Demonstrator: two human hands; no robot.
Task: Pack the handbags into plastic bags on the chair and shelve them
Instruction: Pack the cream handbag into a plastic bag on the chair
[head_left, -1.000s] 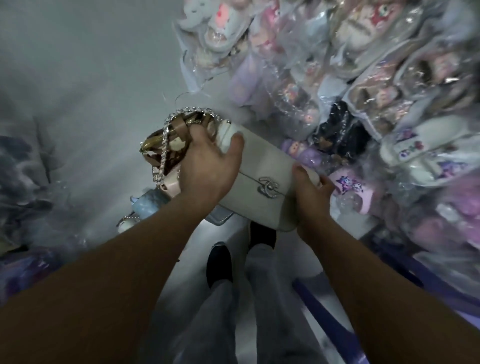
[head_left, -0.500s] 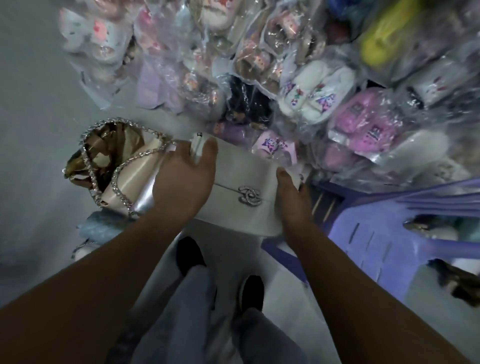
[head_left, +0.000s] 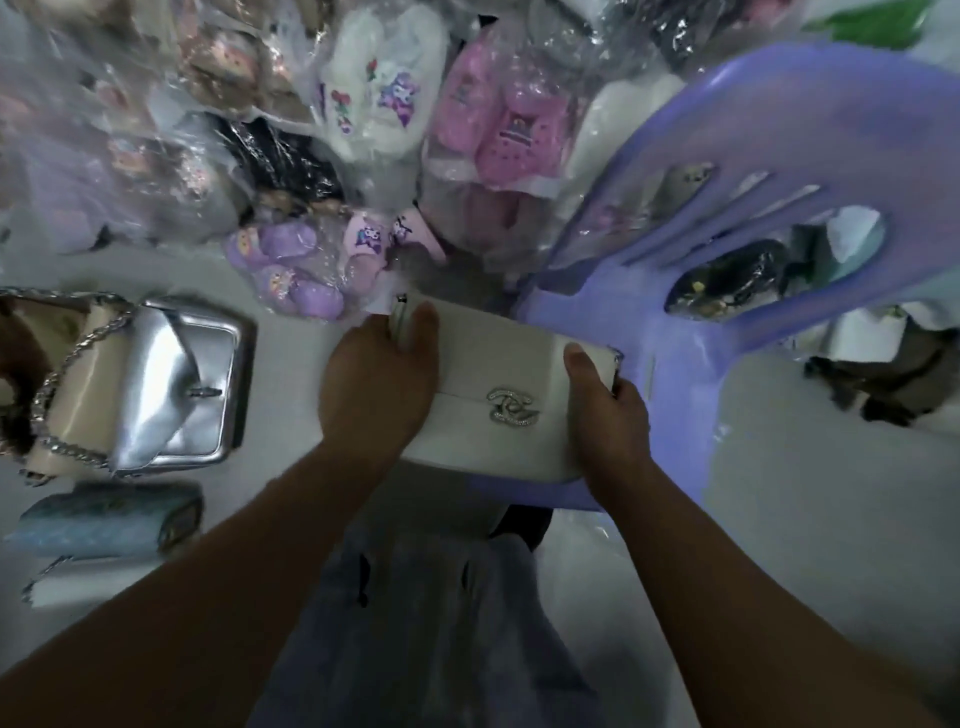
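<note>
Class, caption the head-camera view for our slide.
Left hand and right hand hold a white handbag at a purple chair.

On my feed both arms were bare from the frame edge to the wrists. Left grip (head_left: 379, 384) and right grip (head_left: 608, 410) were bare hands; the right thumbnail looked short. The legs wore loose trousers (head_left: 431, 623), pale grey-blue, in soft creased cloth. There were two small dark marks on the front of the cloth, and I couldn't tell what they were. One shoe (head_left: 522, 522) showed just beyond the trousers. It was black or very dark, and too blurred for seams or laces.
</note>
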